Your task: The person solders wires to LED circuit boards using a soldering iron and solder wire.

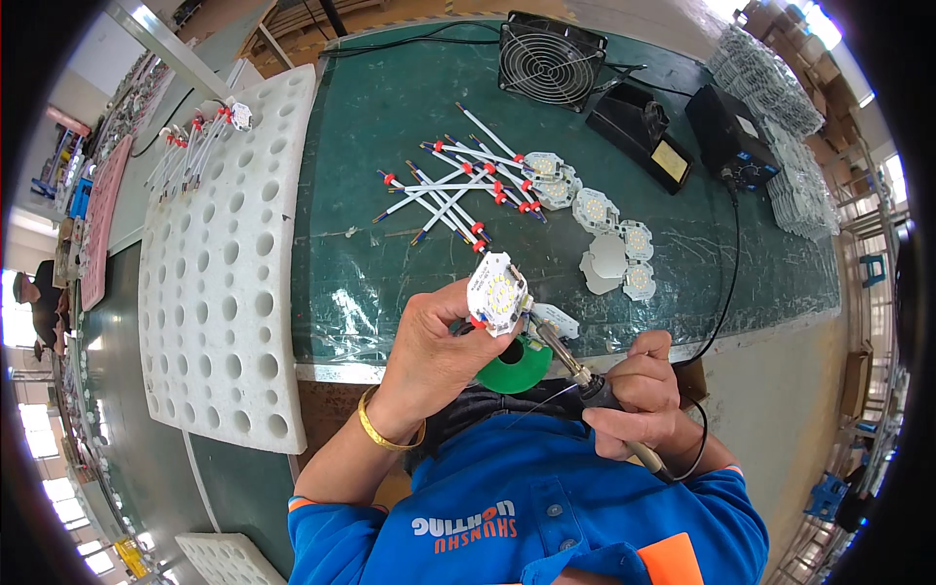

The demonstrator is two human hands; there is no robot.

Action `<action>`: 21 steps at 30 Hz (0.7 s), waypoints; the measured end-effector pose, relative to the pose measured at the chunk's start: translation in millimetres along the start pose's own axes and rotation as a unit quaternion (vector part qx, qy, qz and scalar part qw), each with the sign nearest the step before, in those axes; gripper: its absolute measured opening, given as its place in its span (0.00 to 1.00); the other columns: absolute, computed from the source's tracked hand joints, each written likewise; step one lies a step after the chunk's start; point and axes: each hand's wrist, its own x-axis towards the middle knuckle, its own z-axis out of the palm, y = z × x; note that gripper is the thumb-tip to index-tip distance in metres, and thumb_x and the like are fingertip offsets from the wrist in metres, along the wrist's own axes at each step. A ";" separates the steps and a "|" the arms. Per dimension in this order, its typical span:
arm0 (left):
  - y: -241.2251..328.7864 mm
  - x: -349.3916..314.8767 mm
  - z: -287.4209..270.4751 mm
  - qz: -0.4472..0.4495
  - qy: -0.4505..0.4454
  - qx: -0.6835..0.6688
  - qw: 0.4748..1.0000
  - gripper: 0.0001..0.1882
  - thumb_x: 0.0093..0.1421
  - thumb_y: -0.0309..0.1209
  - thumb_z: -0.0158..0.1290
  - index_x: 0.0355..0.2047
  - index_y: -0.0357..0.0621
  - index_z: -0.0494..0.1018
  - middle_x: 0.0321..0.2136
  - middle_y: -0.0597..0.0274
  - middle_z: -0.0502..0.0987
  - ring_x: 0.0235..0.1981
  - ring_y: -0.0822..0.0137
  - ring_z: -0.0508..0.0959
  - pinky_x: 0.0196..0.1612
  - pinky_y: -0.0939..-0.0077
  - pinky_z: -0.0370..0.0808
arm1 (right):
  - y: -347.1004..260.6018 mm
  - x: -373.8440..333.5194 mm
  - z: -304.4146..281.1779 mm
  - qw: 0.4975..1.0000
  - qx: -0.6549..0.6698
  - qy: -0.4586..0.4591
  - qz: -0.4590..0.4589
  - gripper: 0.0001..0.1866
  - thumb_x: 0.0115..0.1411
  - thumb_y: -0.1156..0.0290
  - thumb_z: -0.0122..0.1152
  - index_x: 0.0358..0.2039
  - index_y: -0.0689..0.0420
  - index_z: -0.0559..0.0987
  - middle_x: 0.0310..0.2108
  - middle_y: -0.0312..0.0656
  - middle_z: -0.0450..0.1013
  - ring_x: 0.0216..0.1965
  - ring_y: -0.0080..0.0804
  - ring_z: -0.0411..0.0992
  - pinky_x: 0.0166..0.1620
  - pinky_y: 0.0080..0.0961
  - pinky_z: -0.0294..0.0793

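A: Starting with the biggest, what's in front of you?

B: Your green-topped counter (380,283). White cables (434,188) with red bands lie crossed on it ahead of you, near several loose LED boards (596,208).

A: And your right hand (639,395)?

B: It's wrapped around the dark handle of a soldering iron (583,375), its metal shaft aimed up at your other hand. The iron is likely light and stiff; hold it only by the handle and treat the metal end as hot.

A: What about the green spool (522,370)?

B: It sits just below your left hand (439,336), near the counter's front edge; you can't tell from here whether your fingers touch it.

A: Then the smallest piece, the LED board (498,294)?

B: It's up above the counter, its lit-side face toward you, pinched between your left thumb and fingers at its lower edge. Expect it to be thin, rigid and very light, perhaps slick and warm near the iron. Grip it by the rim, off the yellow LED dots, since pressure there could damage them.
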 end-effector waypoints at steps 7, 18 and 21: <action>0.6 1.4 -1.1 -0.004 -0.008 -0.019 1.000 0.09 0.50 0.21 0.56 0.35 0.38 0.77 0.30 0.67 0.78 0.31 0.80 0.74 0.35 0.84 0.71 | -0.6 8.6 -3.5 0.997 -0.068 -0.023 -0.036 0.11 0.38 0.65 0.61 0.27 0.44 0.77 0.17 0.29 0.60 0.19 0.23 0.62 0.33 0.28 0.56; 2.3 1.9 1.6 -0.015 0.006 0.002 1.000 0.07 0.52 0.23 0.54 0.33 0.38 0.75 0.27 0.70 0.76 0.30 0.82 0.70 0.33 0.85 0.68 | -0.3 10.8 -1.5 0.999 -0.006 0.012 0.030 0.15 0.32 0.75 0.54 0.26 0.47 0.77 0.17 0.30 0.60 0.19 0.25 0.62 0.32 0.29 0.56; 3.7 2.3 0.6 -0.021 0.010 -0.014 1.000 0.06 0.53 0.24 0.55 0.32 0.38 0.76 0.26 0.70 0.76 0.29 0.83 0.70 0.33 0.85 0.68 | 2.6 11.1 -4.5 0.998 0.045 0.032 0.038 0.15 0.32 0.77 0.53 0.26 0.49 0.77 0.16 0.31 0.59 0.18 0.27 0.63 0.31 0.30 0.57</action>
